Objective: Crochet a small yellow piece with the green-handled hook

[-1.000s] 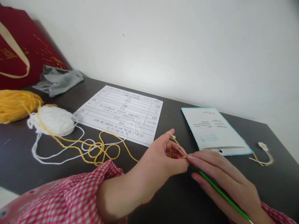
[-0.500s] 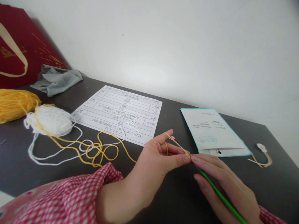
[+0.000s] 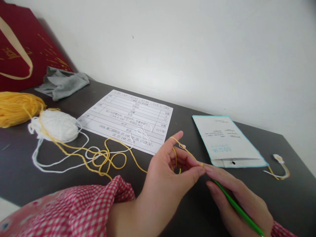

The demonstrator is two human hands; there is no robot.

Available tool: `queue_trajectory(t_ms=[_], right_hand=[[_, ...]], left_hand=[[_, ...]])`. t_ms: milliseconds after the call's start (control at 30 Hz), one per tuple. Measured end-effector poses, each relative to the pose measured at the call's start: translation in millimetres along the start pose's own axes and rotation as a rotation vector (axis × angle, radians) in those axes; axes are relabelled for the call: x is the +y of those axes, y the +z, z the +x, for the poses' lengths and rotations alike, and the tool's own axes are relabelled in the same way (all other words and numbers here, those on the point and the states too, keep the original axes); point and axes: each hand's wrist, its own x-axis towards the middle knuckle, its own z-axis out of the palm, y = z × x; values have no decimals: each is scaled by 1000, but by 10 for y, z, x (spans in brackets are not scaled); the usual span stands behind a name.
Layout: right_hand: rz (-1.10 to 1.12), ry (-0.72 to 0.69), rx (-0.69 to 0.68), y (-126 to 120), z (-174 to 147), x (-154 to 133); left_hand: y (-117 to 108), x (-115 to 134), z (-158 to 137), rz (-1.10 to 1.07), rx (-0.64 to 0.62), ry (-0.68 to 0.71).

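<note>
Left hand (image 3: 165, 177) pinches yellow yarn (image 3: 189, 151), right hand (image 3: 243, 200) grips green hook (image 3: 235, 205); the two meet.
White strand (image 3: 141, 132) lies across printed sheet (image 3: 118, 113); pouch (image 3: 219, 135) sits beyond right hand on bench (image 3: 182, 123).

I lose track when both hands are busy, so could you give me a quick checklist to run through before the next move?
1. Green-handled tool gripped in the right hand: ok, between thumb and fingers.
2. Yellow strand over the raised index finger of the left hand: ok.
3. Yellow strand pinched at the left thumb tip: ok.
4. Tool tip through a loop: cannot tell, the tip is hidden.
5. Slack on the table lying free of crossings: not ok, yellow coils cross the white strand.
6. Printed sheet fully uncovered: not ok, loops of white strand lie on its lower part.
</note>
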Motion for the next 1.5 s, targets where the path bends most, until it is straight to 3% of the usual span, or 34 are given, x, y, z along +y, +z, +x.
queue_trajectory(t_ms=[367, 667, 867, 1067, 1200, 1500], right_hand=[[41, 33, 67, 46, 64, -57], [128, -71, 15, 46, 65, -76], [135, -186, -2, 9, 21, 7], [-71, -359, -150, -129, 94, 32], [-107, -364, -91, -143, 135, -2], [-113, -395, -140, -122, 67, 41]], left_hand=[[4, -51, 5, 115, 13, 119], [-26, -73, -5, 309, -9, 275], [-12, -60, -8, 233, -2, 237], [-49, -15, 66, 272, -47, 184], [-61, 10, 94, 333, -58, 206], [-18, 29, 57, 316, -24, 219]])
